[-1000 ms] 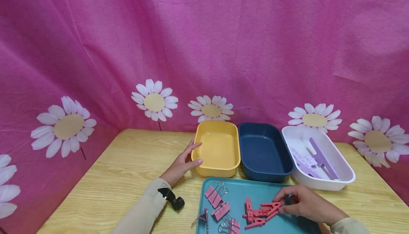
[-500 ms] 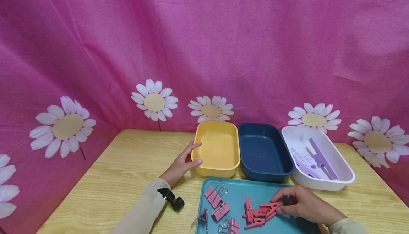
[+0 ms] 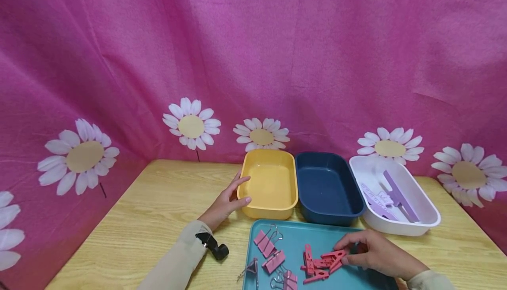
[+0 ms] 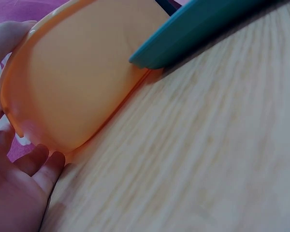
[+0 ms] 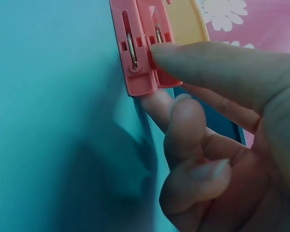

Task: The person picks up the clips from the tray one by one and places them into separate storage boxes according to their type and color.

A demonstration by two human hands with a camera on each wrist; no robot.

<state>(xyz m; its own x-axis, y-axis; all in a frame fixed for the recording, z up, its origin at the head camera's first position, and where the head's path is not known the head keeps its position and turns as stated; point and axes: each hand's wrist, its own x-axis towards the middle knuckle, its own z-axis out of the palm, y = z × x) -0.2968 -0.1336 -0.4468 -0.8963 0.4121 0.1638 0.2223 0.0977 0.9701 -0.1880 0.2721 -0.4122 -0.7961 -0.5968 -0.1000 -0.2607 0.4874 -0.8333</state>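
In the head view my left hand [image 3: 225, 201] holds the left side of the yellow bin [image 3: 269, 214], with thumb and one finger at its rim. The left wrist view shows other fingers against the bin's outer wall [image 4: 82, 87]. At the right of the teal tray [image 3: 313, 228], my right hand [image 3: 372, 252] pinches a red clothespin [image 3: 336, 259] between thumb and finger. Up close, two clothespins [image 5: 134, 58] lie side by side at the thumb. More red clothespins [image 3: 309, 259] lie just left on the tray.
Several pink binder clips [image 3: 273, 261] lie on the tray's left side. Behind it, a navy bin [image 3: 330, 189] stands between the yellow bin and a white bin [image 3: 429, 219] holding purple items [image 3: 400, 197]. A pink flowered curtain [image 3: 253, 61] hangs behind the wooden table [image 3: 138, 219].
My right hand has shifted slightly left with the pinched clothespin, nearer the other clothespins. My left hand stays on the yellow bin.
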